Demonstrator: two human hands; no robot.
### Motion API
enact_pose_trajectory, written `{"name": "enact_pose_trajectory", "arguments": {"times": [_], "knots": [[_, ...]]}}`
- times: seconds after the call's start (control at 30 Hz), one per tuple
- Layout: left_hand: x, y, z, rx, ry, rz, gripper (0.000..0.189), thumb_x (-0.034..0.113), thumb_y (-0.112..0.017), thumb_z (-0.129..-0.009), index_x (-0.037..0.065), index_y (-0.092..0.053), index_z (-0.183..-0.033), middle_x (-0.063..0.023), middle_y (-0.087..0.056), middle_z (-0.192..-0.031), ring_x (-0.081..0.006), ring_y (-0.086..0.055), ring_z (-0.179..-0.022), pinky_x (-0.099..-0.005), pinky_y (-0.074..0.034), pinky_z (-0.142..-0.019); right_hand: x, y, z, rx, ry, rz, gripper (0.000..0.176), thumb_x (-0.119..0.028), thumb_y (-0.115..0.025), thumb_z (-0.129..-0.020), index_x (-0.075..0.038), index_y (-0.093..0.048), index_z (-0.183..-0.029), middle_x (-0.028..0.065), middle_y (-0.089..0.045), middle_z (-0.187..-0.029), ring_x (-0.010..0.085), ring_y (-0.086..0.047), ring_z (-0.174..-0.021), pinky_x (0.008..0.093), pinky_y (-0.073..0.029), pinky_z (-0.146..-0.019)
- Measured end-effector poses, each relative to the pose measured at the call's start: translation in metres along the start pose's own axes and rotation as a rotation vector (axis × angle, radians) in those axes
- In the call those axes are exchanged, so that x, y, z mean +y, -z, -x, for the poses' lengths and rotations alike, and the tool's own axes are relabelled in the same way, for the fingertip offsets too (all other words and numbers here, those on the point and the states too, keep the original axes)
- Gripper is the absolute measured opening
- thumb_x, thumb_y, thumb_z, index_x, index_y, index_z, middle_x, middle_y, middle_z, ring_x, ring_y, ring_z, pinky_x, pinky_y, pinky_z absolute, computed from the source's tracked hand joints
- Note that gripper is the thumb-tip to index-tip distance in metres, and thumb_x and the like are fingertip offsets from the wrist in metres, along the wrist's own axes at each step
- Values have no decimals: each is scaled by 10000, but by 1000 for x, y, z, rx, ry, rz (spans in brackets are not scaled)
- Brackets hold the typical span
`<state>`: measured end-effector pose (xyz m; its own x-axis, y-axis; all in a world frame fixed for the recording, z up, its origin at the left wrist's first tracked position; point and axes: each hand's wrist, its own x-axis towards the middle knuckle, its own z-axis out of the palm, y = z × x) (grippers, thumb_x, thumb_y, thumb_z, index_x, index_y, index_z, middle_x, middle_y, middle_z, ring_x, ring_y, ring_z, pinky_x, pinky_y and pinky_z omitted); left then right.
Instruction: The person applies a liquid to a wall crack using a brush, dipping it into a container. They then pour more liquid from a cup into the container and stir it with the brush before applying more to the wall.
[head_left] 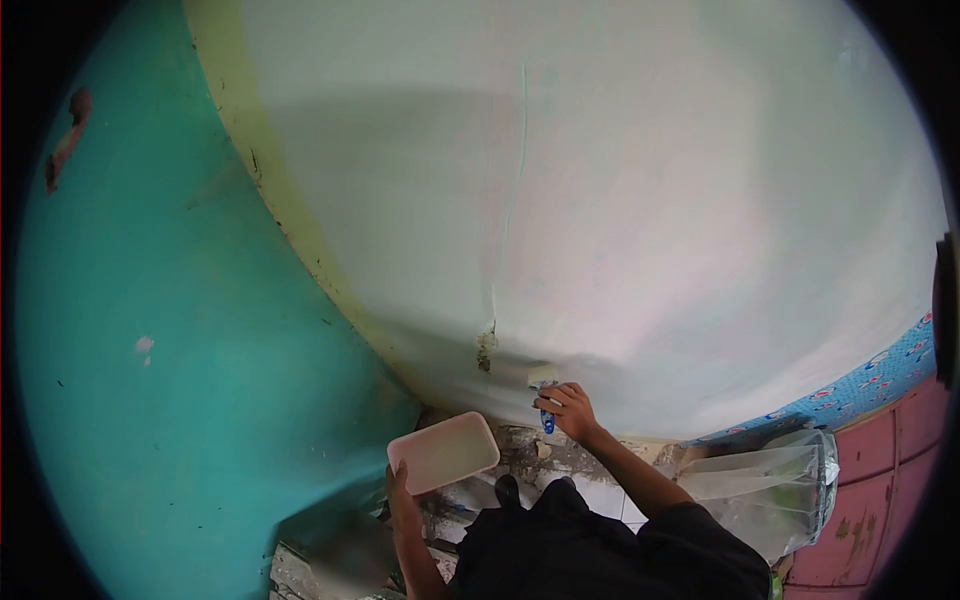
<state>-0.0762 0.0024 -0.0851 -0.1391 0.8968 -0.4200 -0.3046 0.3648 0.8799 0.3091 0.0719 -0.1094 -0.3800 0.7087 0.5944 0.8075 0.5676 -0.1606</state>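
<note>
While the right hand (568,408) is closed around one flat paintbrush (542,378), the left hand (399,478) grips one rectangular plastic tub (432,430) by its near left edge. The brush, with pale bristles and a blue handle, is at the lower part of the white wall (640,200), right of a single damaged patch (486,348); whether its bristles touch the paint cannot be told. Marks on the handle are too small to read. The tub is left of the brush and below it in view, in front of the corner with the teal wall (180,400); it looks to hold something pale, hard to make out, and the fingers beneath it are hidden.

One long vertical crack (523,135) runs down toward the damaged patch. Two larger blemishes mark the teal wall: a reddish-brown one (70,140) and a small pale one (145,345). To the right, clear plastic sheeting (740,470) veils greenish contents that cannot be identified, beside pink panels (895,470) and under a blue patterned strip (850,385). A dark object (943,310) is cut off at the right edge. Dark clothing (570,555) hides much of the floor.
</note>
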Motion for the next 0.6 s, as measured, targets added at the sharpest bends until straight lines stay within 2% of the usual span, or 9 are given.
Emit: {"name": "enact_pose_trajectory", "arguments": {"times": [0.03, 0.13, 0.23, 0.27, 0.4, 0.47, 0.5, 0.6], "knots": [[-1, 2, -1, 4, 3, -1, 546, 416, -518, -1035, 75, -435, -1453, -133, -611, -1292, -290, -676, -1086, -431, -608, -779, -1, 9, -6, -80, -26, -25, 340, -74, -726, -698, -185, -721, -1019, -2, -675, -1117, 192, -649, -1107, 381, -487, -904], [1, -1, 0, -3, -13, 14, 543, 409, -515, -1037, 73, -435, -1455, -131, -613, -1290, -290, -676, -1086, -426, -607, -779, 9, 49, -40, -220, -29, 94, 343, -98, -708, -680, -189, -690, -1010, -22, -672, -1125, 188, -637, -1121, 368, -469, -866], [5, -11, 2, 14, -6, 9, 541, 439, -533, -1020, 76, -466, -1416, -117, -615, -1246, -265, -677, -1045, -388, -598, -735, -3, 114, -102, -134, 36, 97, 288, -86, -678, -753, -193, -670, -1019, -60, -646, -1080, 135, -621, -1078, 365, -452, -852], [6, -14, 2, 26, 1, 0, 542, 454, -541, -1011, 77, -482, -1396, -110, -616, -1224, -252, -677, -1024, -370, -594, -713, -12, 132, -120, -47, 69, 134, 275, -92, -688, -759, -193, -678, -1014, -57, -648, -1071, 140, -627, -1078, 363, -456, -843], [7, -20, 4, 8, -5, 31, 610, 458, -552, -1006, 68, -438, -1460, -132, -580, -1312, -281, -648, -1119, -406, -587, -799, -46, 181, -170, 350, 217, 338, 216, -115, -732, -775, -187, -715, -977, -33, -660, -1033, 169, -658, -1076, 357, -476, -796], [2, -19, 3, 10, 9, 53, 647, 456, -557, -1004, 63, -409, -1497, -143, -557, -1357, -297, -628, -1167, -428, -579, -845, -39, 187, -183, 607, 297, 447, 191, -119, -764, -765, -190, -759, -942, -1, -678, -1010, 206, -688, -1065, 360, -494, -756], [-2, -17, 1, 8, 12, 54, 661, 456, -559, -1004, 62, -397, -1509, -145, -550, -1372, -300, -623, -1180, -435, -574, -858, -35, 191, -186, 676, 276, 459, 233, -98, -768, -750, -199, -770, -959, -7, -677, -1017, 197, -690, -1042, 365, -494, -771], [-9, -11, -2, 23, 9, 61, 679, 455, -565, -1003, 62, -382, -1525, -147, -542, -1389, -304, -616, -1194, -446, -567, -873, -12, 170, -172, 641, 258, 491, 261, -101, -772, -757, -213, -776, -993, -17, -675, -1020, 190, -669, -1078, 373, -502, -786]]}}
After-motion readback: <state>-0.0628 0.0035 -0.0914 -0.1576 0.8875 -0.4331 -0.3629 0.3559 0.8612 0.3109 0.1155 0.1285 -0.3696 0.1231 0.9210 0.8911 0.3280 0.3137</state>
